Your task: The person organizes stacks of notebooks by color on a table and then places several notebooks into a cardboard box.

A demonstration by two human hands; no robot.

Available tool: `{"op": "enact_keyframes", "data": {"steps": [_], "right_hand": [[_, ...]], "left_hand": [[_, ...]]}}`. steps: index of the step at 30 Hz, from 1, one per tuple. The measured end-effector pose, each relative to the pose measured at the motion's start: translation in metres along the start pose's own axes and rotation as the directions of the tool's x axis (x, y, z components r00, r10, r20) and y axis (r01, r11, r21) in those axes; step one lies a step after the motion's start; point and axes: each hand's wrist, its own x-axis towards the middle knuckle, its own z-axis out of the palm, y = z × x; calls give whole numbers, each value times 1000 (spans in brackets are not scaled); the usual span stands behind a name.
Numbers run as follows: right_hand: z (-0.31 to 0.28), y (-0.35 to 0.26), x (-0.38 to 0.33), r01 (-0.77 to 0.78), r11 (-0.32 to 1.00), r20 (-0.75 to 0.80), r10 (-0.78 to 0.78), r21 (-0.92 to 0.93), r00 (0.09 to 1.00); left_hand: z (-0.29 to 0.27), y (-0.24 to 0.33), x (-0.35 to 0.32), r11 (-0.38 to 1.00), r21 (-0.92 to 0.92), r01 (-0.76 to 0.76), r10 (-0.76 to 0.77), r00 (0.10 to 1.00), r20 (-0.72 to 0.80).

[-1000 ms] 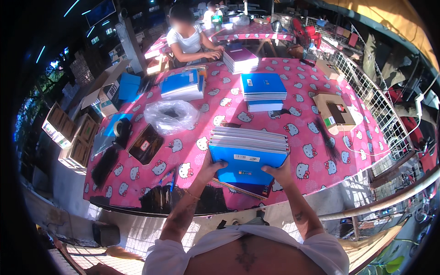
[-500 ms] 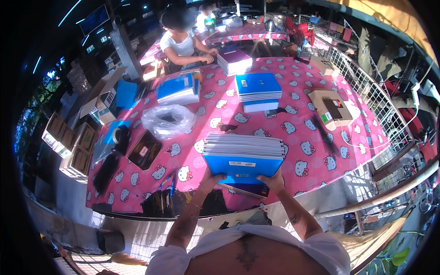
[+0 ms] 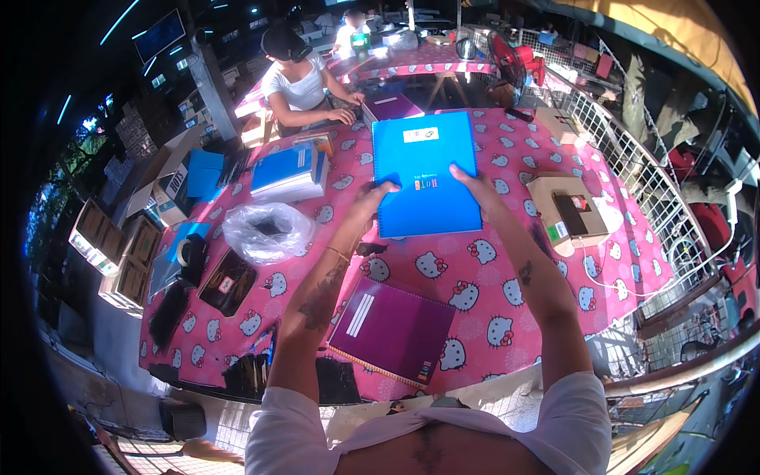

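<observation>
Where the pink cartoon-cat cloth covers the tabletop (image 3: pixel 475 273), things lie spread from the left edge inward: a roll of tape (image 3: pixel 190 252), a dark flat packet (image 3: pixel 228 282), then a crumpled clear plastic bag (image 3: pixel 265 231), and behind it a stack of blue notebooks (image 3: pixel 290 171). Nearer the front edge lies a purple spiral notebook (image 3: pixel 392 328), flat and slightly turned. The left hand (image 3: pixel 372 198) grips the lower left edge of a blue spiral notebook (image 3: pixel 425 174), which is held out over the middle of the tabletop, cover up. The right hand (image 3: pixel 477 184) is closed on that notebook's right edge, thumb on the cover. Beyond it lies another purple notebook (image 3: pixel 396 105), close to a seated person's hand (image 3: pixel 345 115). Right of the blue notebook stands an open cardboard box (image 3: pixel 566 212), with a white cable (image 3: pixel 625 279) trailing off near the railing.
</observation>
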Motion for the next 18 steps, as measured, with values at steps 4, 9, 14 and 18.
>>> {"op": "enact_keyframes", "data": {"steps": [4, 9, 14, 18], "right_hand": [[-14, 2, 86, -75, 995, 157, 64, 66, 985], [-37, 28, 169, -162, 986, 141, 157, 29, 978], [-53, 65, 222, -209, 970, 105, 222, -127, 969], [-62, 104, 247, -102, 925, 23, 119, -366, 993]], "left_hand": [[-8, -21, 96, 990, 87, -109, 126, 965, -231], [-9, -38, 172, 995, 48, -92, 103, 944, -313], [-15, -57, 209, 995, 46, -87, 98, 933, -346], [-7, -75, 218, 995, 94, 14, 29, 899, -438]]}}
